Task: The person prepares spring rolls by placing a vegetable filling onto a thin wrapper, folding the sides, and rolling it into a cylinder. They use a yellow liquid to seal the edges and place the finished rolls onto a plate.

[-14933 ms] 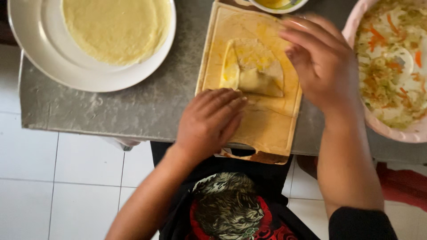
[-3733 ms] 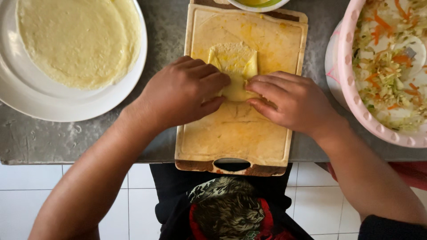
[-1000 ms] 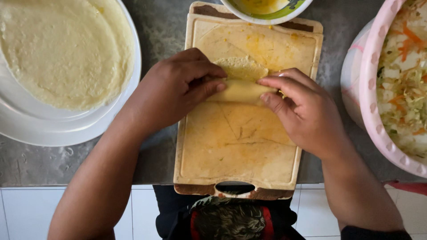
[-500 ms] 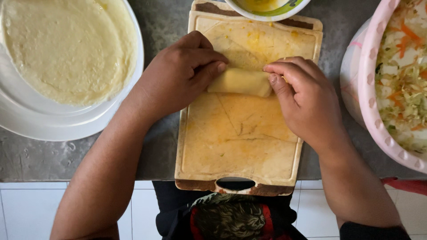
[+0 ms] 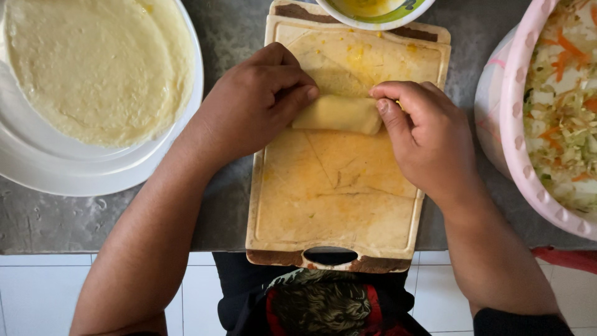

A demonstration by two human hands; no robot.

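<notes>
Head view: left hand point(image 5: 255, 102) and right hand point(image 5: 423, 134) pinch one roll point(image 5: 339, 115) on one board point(image 5: 333, 199).

A white plate point(image 5: 37, 168) is sitting on the grey counter point(image 5: 236, 37) at the left, carrying a stack of pale round wrappers point(image 5: 93, 68). A small bowl point(image 5: 373, 18) holding yellow liquid is sitting at the top edge, overlapping the far end of the board. A pink basin point(image 5: 522, 143) is standing at the right, filled with shredded cabbage and carrot point(image 5: 563, 93). White tiled floor point(image 5: 37, 292) is showing below the counter edge.
</notes>
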